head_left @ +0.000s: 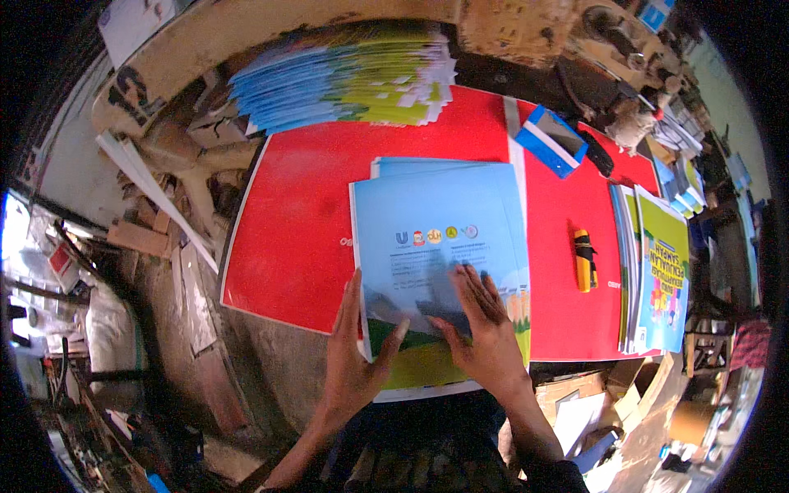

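Work surface is a table covered by a large red sheet [312,214], set in a cluttered workshop. Behind it runs a worn, paint-chipped curved wooden edge [271,41]; to the left the dusty concrete floor [271,361] is strewn with wood offcuts [156,205] and paper scraps. Strong daylight enters from the far left [16,238], while the right side is dimmer, with a pale green wall [727,90], stacked papers and cardboard boxes [608,394] below the table edge.
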The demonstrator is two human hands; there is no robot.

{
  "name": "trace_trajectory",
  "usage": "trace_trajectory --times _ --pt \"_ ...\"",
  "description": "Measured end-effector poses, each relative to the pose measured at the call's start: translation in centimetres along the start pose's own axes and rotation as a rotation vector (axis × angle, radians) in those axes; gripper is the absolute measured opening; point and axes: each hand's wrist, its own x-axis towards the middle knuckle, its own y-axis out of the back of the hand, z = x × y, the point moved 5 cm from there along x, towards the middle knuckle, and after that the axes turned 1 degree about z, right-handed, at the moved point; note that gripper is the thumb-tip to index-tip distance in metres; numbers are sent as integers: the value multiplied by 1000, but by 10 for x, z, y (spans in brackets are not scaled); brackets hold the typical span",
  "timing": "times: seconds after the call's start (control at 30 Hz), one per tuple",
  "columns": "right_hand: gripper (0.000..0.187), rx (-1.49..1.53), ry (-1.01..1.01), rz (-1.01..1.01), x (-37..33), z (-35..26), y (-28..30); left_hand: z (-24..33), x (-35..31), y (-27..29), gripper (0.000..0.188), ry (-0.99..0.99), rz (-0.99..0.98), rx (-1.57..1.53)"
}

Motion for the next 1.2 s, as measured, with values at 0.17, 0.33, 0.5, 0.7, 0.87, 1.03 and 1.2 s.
trace_trajectory --times 0.17,0.33,0.5,0.7,0.87,1.03,1.2 --pt "40 -3 109 -64 17 -11 10 6 -11 20 52 479 153 -1073" --pt "37 230 -8 -240 6 -49 31 4 -21 -19 54 528 -84 -1114" --pt "51 150 -105 -192 -8 -70 56 13 -32 -46 63 369 -95 -1485" --pt "43 137 -145 -109 -14 -78 62 16 -34 -52 72 269 -161 -1572" --pt "43 159 -148 -119 -15 -80 60 13 -35 -52 74 253 -182 -1529" --pt "46 166 -182 -120 -15 -86 59 16 -33 -48 70 288 -241 -1540" --pt "47 31 -74 -110 -16 -93 59 14 -34 -47 65 256 -283 -1466"
